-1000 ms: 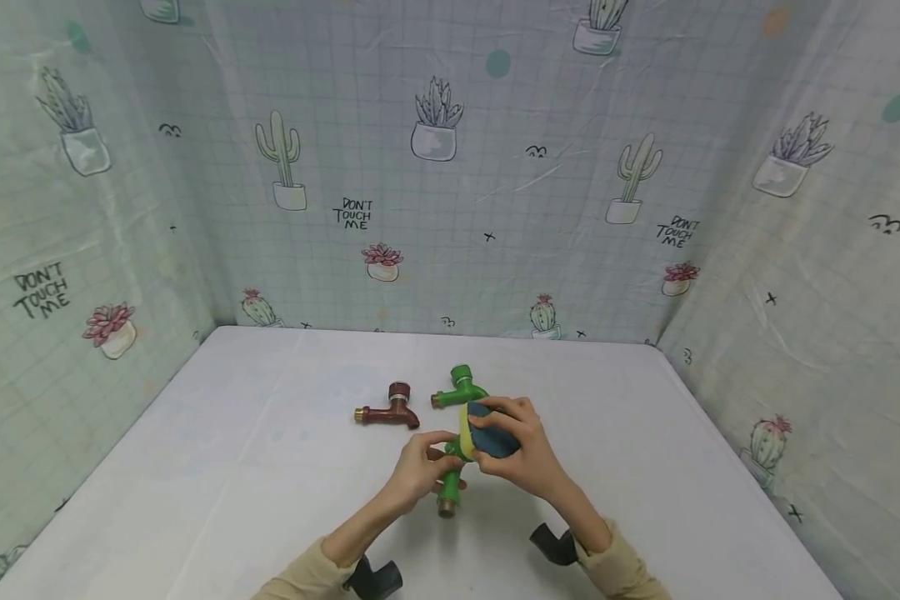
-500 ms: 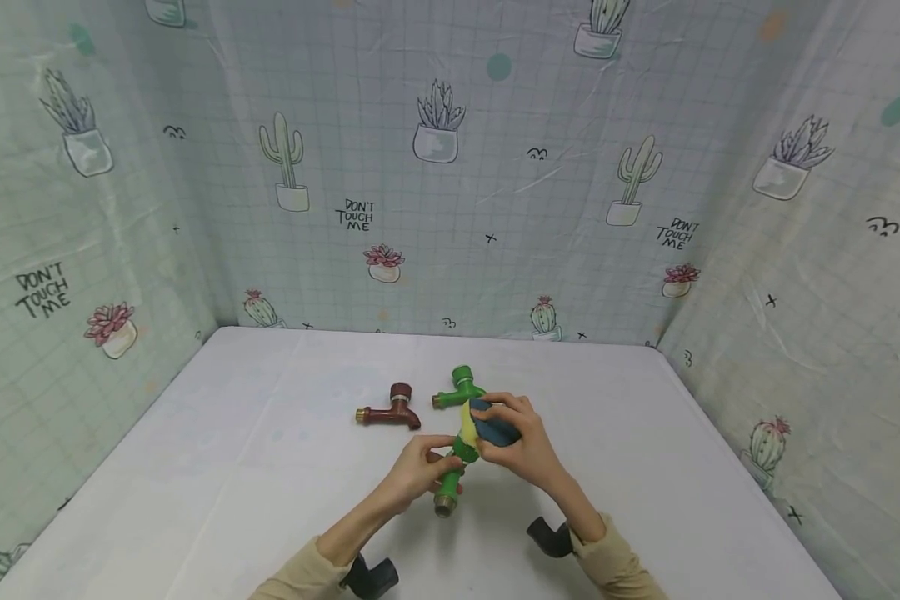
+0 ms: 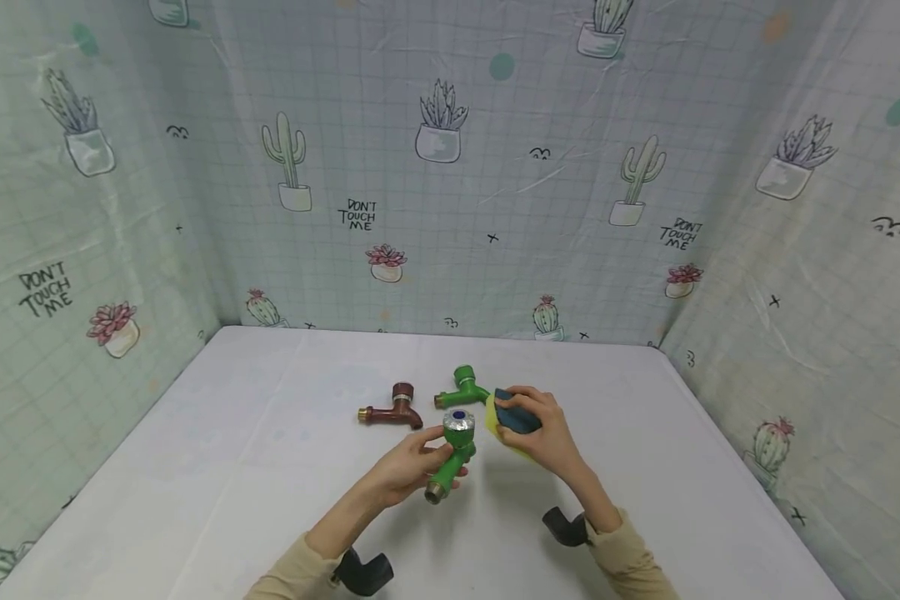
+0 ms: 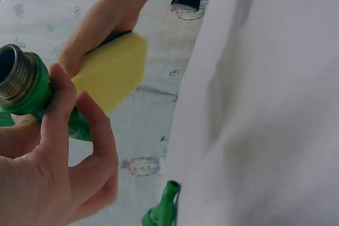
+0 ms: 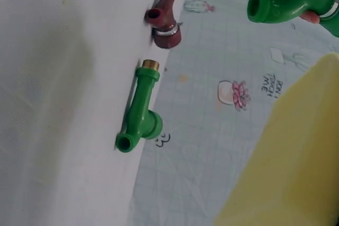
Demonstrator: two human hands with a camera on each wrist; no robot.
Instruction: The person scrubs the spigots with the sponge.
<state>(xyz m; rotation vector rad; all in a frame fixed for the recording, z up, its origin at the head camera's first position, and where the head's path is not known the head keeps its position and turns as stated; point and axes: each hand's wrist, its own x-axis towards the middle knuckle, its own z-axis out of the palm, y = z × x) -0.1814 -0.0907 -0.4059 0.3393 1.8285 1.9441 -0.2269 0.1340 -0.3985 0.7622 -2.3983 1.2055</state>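
My left hand (image 3: 408, 471) grips a green tap (image 3: 447, 477) in front of me, its silver-topped knob up and its brass threaded end toward me. In the left wrist view, the fingers wrap around the tap's body (image 4: 39, 86) beside the thread. My right hand (image 3: 546, 429) holds a sponge, yellow with a dark blue scouring side (image 3: 516, 417), just right of the tap and apart from it. The right wrist view shows the sponge's yellow face (image 5: 296, 157) close up and the held tap's spout (image 5: 262, 6) opposite.
Behind the hands, a second green tap (image 3: 463, 390) and a dark red tap (image 3: 393, 414) lie on the white table (image 3: 270, 467). Patterned cloth walls (image 3: 435, 208) enclose the table's back and sides. Black curved pieces (image 3: 367, 575) sit at both wrists.
The sponge has moved off the tap to the right with my right hand. My left hand has turned the tap, so its silver-topped knob now shows from above.
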